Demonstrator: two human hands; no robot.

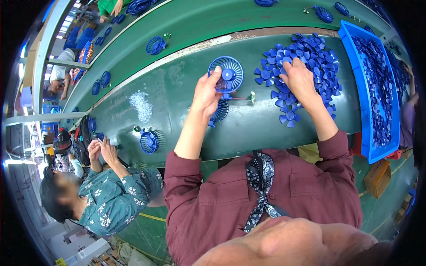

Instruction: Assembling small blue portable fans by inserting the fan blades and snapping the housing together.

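Note:
My left hand (207, 94) grips a blue round fan housing (228, 74), ribbed like a cage, with the thumb over its rim. From its lower end thin wires run right to a small pale circuit board (252, 97). Partly hidden behind my left wrist, a second blue fan housing (220, 111) rests on the bench. My right hand (299, 80) is at the left part of a heap of blue fan blades (317, 57). Its thumb and fingers are curled round a blade there, which they largely cover.
A blue crate (367, 137) full of blades stands at the bench's right end. Small clear pieces (141, 106) lie in a pile at left, near another fan housing (149, 142). Beyond the ledge, a green conveyor belt (191, 31) carries several housings. A co-worker (111, 195) sits at left.

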